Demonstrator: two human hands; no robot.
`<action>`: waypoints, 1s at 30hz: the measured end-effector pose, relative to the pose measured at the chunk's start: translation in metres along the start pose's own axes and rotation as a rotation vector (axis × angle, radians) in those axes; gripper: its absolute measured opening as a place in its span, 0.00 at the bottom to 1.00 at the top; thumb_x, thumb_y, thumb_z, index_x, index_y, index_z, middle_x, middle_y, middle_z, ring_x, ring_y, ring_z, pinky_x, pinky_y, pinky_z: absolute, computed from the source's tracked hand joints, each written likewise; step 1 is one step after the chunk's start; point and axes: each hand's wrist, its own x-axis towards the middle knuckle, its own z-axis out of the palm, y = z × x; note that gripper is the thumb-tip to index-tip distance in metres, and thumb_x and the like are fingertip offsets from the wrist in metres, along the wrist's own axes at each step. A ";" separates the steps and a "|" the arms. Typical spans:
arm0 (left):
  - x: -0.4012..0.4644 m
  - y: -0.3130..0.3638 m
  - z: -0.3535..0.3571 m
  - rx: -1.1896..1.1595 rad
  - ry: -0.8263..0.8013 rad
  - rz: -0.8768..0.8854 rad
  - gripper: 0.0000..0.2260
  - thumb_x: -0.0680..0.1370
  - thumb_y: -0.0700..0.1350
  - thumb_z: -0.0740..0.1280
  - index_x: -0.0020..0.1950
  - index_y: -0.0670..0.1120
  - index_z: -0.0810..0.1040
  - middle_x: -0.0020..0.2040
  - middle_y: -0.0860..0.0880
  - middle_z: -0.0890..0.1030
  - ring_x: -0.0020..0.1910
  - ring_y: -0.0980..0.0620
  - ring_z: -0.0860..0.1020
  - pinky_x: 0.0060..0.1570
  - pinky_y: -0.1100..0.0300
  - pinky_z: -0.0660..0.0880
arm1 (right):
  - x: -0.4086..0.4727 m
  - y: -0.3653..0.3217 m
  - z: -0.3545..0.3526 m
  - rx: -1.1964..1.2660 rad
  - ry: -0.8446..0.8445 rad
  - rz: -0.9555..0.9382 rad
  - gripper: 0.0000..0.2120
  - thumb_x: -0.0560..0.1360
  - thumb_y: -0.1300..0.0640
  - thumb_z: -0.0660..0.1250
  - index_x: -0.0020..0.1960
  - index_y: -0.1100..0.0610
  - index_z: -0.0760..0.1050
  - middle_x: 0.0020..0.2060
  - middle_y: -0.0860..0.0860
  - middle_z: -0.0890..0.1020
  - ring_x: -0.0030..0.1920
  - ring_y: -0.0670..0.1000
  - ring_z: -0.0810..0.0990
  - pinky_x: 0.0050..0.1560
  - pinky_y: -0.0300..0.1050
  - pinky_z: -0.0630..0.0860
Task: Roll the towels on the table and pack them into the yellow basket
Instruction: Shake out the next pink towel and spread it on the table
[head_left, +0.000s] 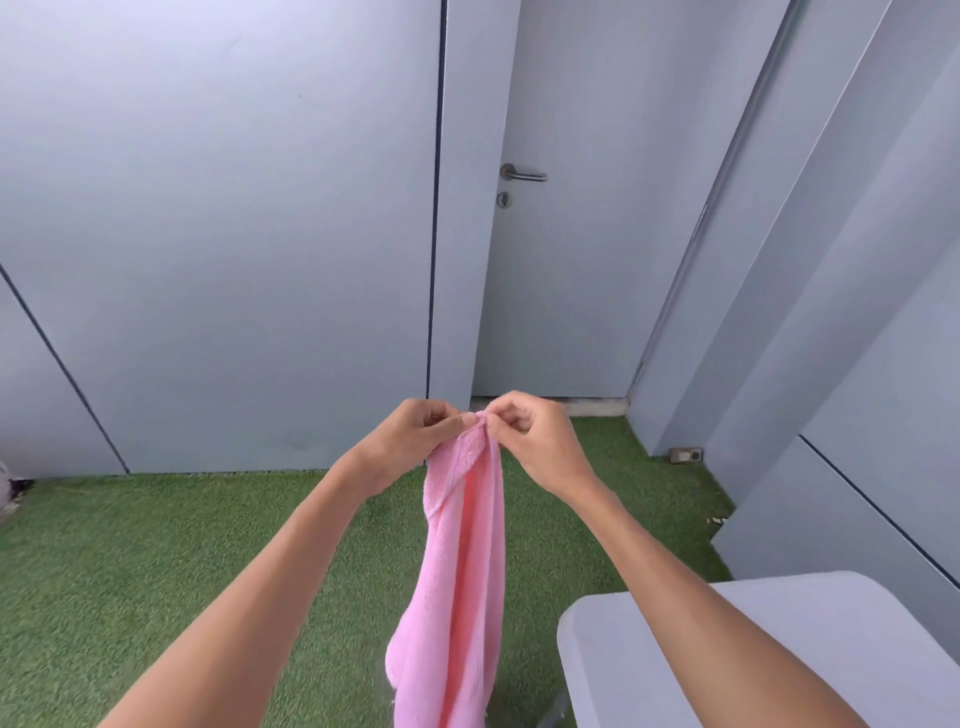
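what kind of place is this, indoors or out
Hard to say: probably a small enclosed yard or terrace. Fake grass covers the ground, plain grey panel walls close it in, and a grey door with a lever handle leads off it.

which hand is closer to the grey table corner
Right. The right hand pinches the top of the pink towel on the side toward the grey table, up and left of its corner. The left hand pinches the same top edge on the far side of the towel.

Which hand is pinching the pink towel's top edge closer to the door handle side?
The right hand; it pinches the pink towel on the handle side, while the left hand grips the other side.
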 end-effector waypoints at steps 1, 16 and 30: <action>0.000 -0.003 0.001 0.001 0.020 0.014 0.26 0.72 0.60 0.71 0.51 0.37 0.77 0.42 0.42 0.79 0.41 0.47 0.75 0.44 0.50 0.70 | 0.003 0.000 0.000 0.022 0.022 0.003 0.03 0.76 0.58 0.67 0.46 0.55 0.80 0.39 0.49 0.84 0.41 0.48 0.83 0.46 0.49 0.81; 0.021 -0.030 0.034 0.255 0.396 0.278 0.15 0.79 0.52 0.65 0.35 0.47 0.74 0.28 0.54 0.71 0.27 0.58 0.66 0.30 0.65 0.64 | 0.027 0.001 -0.035 -0.042 0.070 -0.062 0.02 0.76 0.57 0.68 0.45 0.55 0.79 0.37 0.50 0.82 0.39 0.51 0.80 0.42 0.45 0.78; 0.025 0.026 0.033 0.338 0.233 0.358 0.15 0.77 0.52 0.68 0.36 0.44 0.79 0.24 0.57 0.65 0.25 0.57 0.61 0.26 0.67 0.57 | 0.007 0.010 -0.050 -0.073 -0.282 0.070 0.09 0.75 0.49 0.70 0.54 0.47 0.79 0.51 0.42 0.83 0.55 0.40 0.80 0.59 0.45 0.74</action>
